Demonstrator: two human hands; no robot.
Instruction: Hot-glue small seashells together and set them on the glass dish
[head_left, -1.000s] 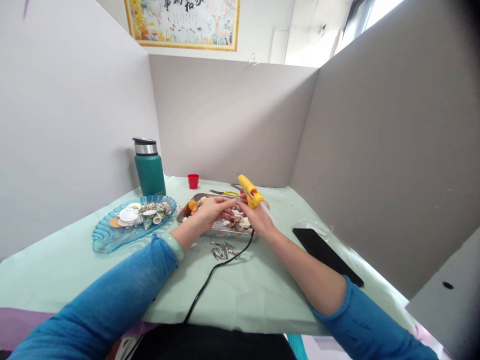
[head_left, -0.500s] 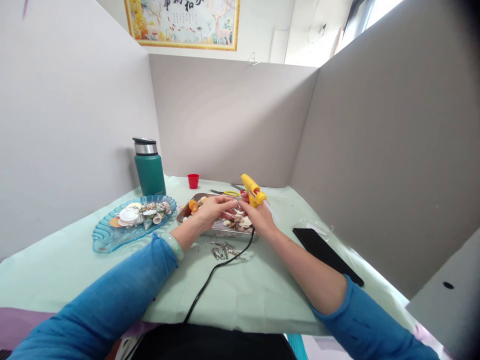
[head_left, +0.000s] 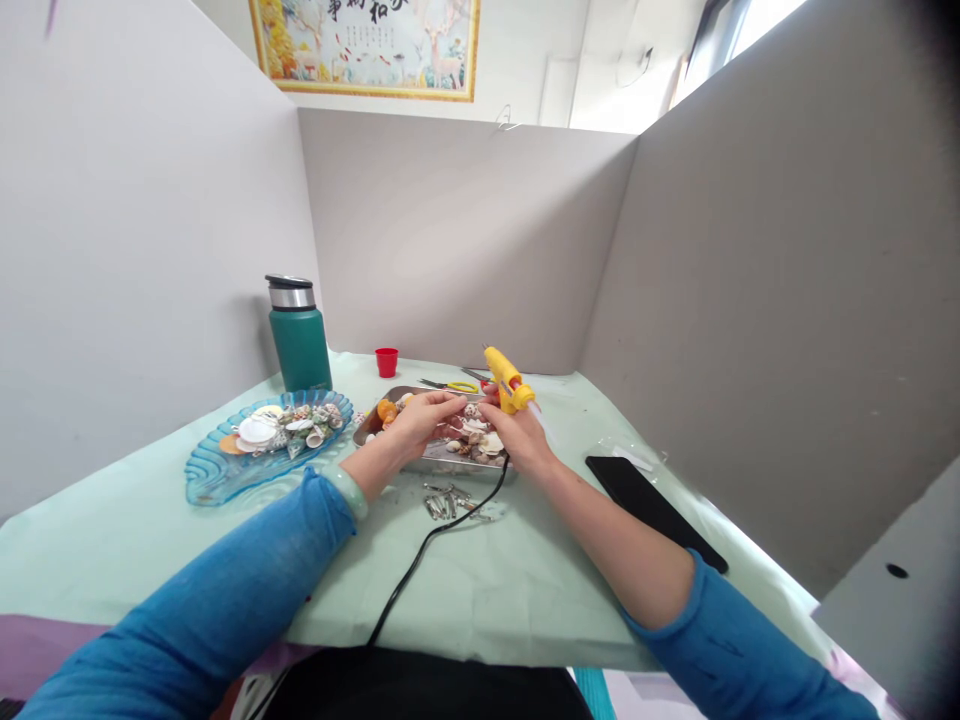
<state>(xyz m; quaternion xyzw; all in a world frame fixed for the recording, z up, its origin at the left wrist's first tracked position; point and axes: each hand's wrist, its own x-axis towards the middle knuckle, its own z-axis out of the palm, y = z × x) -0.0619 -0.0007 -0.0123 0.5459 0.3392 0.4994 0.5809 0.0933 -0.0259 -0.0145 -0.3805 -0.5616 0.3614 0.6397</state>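
My right hand (head_left: 520,432) is closed around a yellow hot glue gun (head_left: 507,378), its nozzle pointing up and away and a clear glue stick sticking out of the back. A black cord (head_left: 427,545) runs from it down to the table's front edge. My left hand (head_left: 426,422) is closed with thumb and fingers pinched together; whatever sits in that pinch is too small to make out. Both hands are over a metal tray (head_left: 427,465) of shells, with orange shells (head_left: 387,411) at its left and pale shells (head_left: 487,443) at its right.
A blue glass dish (head_left: 214,478) with shells stands left, before a green bottle (head_left: 300,350). Behind the tray are a red cup (head_left: 387,362) and yellow-handled scissors (head_left: 461,386). Metal clips (head_left: 450,502) lie in front. A black flat object (head_left: 652,510) is at right. Grey panels surround the table.
The fingertips of my two hands have drawn slightly apart, and a speckled shell shows in the gap between them. The glue gun has hardly moved.
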